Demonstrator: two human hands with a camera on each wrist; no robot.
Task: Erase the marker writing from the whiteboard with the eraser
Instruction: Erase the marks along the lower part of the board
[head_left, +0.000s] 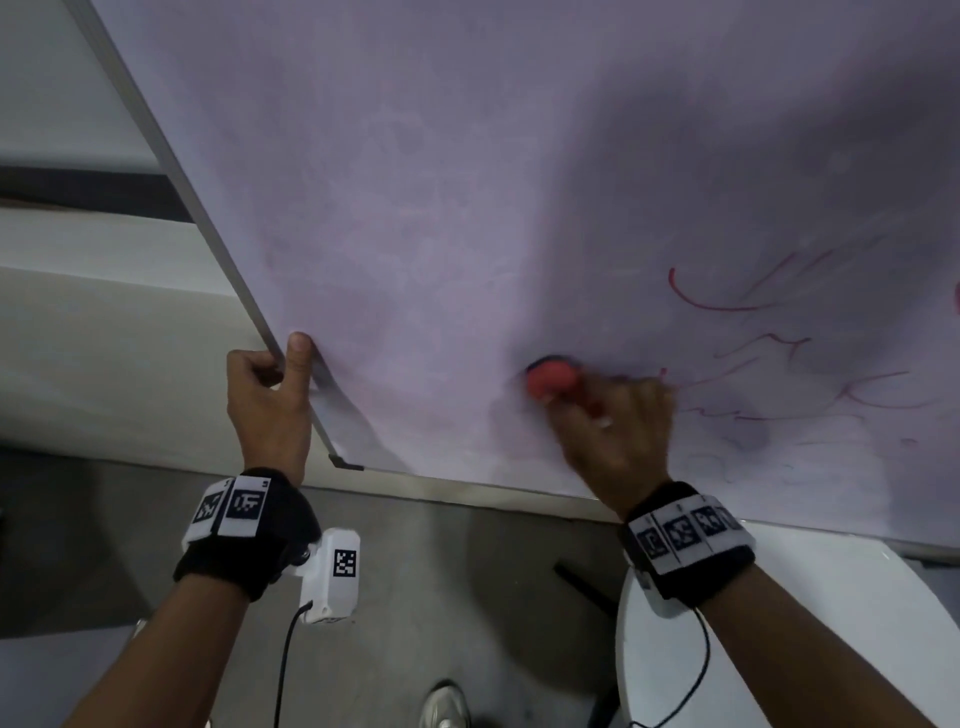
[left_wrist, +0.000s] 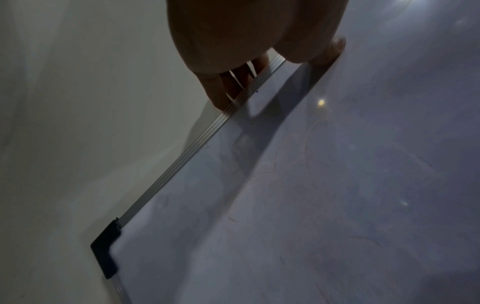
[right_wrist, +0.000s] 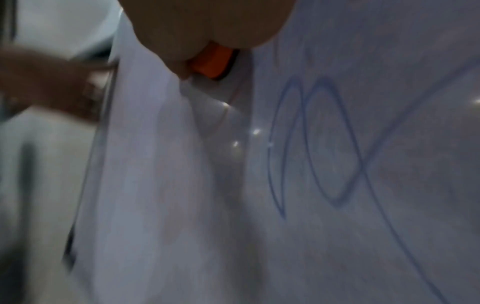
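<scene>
Rubbing should be done with the eraser, held tight in the right hand, pressed flat on the whiteboard and slid over the red writing just beside it, while the frame is gripped by the left hand.

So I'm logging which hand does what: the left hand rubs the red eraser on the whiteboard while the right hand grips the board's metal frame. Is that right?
Not quite: the hands are swapped. In the head view the right hand holds the red eraser against the whiteboard, next to the remaining red writing, while the left hand grips the board's metal frame.
</scene>
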